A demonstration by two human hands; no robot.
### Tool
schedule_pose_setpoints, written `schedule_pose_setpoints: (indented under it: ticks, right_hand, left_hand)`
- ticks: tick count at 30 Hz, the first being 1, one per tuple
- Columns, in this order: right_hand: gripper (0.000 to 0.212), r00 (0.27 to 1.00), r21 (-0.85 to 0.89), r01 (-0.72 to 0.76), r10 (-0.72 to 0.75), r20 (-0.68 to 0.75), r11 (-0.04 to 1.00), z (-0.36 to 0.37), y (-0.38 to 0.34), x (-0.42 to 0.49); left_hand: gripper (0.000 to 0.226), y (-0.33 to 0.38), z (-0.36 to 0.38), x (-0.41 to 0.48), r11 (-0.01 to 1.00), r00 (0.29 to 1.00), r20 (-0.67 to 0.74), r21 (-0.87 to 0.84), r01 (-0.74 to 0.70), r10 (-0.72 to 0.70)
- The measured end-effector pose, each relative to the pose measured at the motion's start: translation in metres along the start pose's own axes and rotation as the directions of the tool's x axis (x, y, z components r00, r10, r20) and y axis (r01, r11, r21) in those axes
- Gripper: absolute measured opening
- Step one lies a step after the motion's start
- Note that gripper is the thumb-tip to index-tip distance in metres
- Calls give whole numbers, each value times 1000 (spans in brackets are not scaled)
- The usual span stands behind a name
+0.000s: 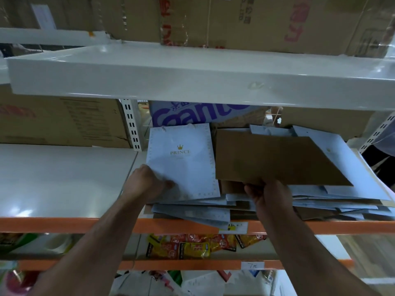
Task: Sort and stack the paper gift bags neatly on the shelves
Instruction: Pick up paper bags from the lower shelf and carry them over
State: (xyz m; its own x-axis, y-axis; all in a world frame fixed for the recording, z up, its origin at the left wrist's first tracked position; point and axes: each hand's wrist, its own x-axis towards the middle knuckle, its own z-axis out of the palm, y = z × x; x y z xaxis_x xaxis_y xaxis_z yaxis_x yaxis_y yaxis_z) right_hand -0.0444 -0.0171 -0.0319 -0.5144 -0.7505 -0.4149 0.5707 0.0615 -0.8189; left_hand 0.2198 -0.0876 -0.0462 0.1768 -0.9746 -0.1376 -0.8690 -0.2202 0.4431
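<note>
Our left hand (147, 182) grips white bag (181, 163) corner; right hand (268, 196) pinches brown bag (273, 154) edge above messy pile (192, 212).

Dim, cool indoor light; soft glare streaks the upper shelf (192, 67) surface. Wide-angle bending curves the frame edges, and the cardboard boxes (213, 18) above look smeared

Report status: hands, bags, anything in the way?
Left hand grips white PRINCE bag at its near corner. Right hand holds brown sheet by its near edge. Bag pile beneath messy, overhanging shelf edge.
</note>
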Motion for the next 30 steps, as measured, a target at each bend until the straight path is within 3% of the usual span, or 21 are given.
schedule_pose_setpoints:
  ticks: [4,7,10,14,18,21,30]
  right_hand:
    - [28,999,1,12,-12,-33,1000,6,8,-14]
    - [23,999,-84,38,-38,-5,996,9,16,-25]
    - [30,999,-138,48,-50,-13,989,15,26,-40]
    - [31,999,-106,43,-45,-20,993,20,40,-59]
    - [32,998,-63,65,-67,-15,996,19,50,-76]
    - [20,997,-79,73,-72,16,994,18,54,-93]
    - [14,989,-180,-12,38,146,984,1,84,-157]
  left_hand:
    - [34,-9,-13,4,982,998,-63,-188,-30,19]
    - [8,-19,-21,7,846,999,-54,-532,-26,-3]
    - [19,-29,-27,8,581,995,88,-808,100,-49]
    - [27,-45,-26,4,450,992,124,-885,121,-21]
    - [33,-65,-29,-10,458,996,79,-884,92,-47]
    - [32,-80,-37,-30,432,997,36,-899,65,-75]
    - [31,-145,-47,-126,481,963,-68,-874,69,-262]
